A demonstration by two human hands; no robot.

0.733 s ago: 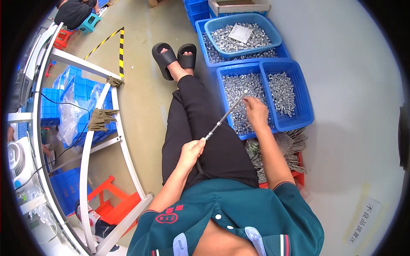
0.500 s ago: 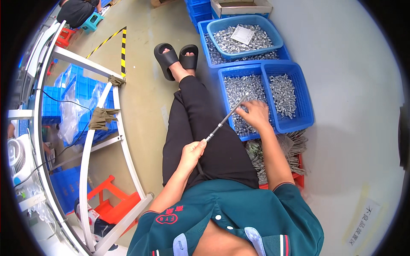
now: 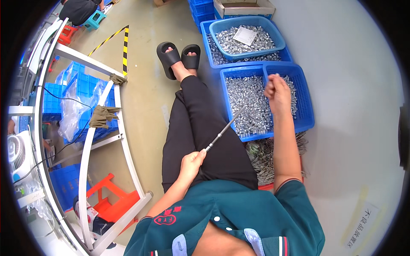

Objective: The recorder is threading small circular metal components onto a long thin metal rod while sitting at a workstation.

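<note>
Left hand (image 3: 191,161) is closed around the lower end of a thin metal rod (image 3: 225,129), which is held slanted over the lap, its tip pointing up toward the divided blue crate (image 3: 308,112). Right hand (image 3: 277,90) is raised over this crate with the fingers pressed together at the tips; something very small seems to be pinched there, but it cannot be told for sure.

The crate is taken as the landmark. It is filled with small silver metal parts (image 3: 250,104) in two compartments, and the right hand hangs over the dividing wall between them. Beyond the crate, a round blue basin (image 3: 277,38) with more such parts is set inside another blue crate. Just at the near side of the crate, a bundle of long thin rods (image 3: 265,155) is laid on the floor (image 3: 354,128).

The step in hand is judged to be the picking of one small part for the rod. For the next move, the rod tip and the pinched fingers must be brought together exactly, since both are small.

Right of the crate, open floor is seen. Left of it, the crossed legs take the room, and further left the white metal frame (image 3: 121,123) stands well apart.
</note>
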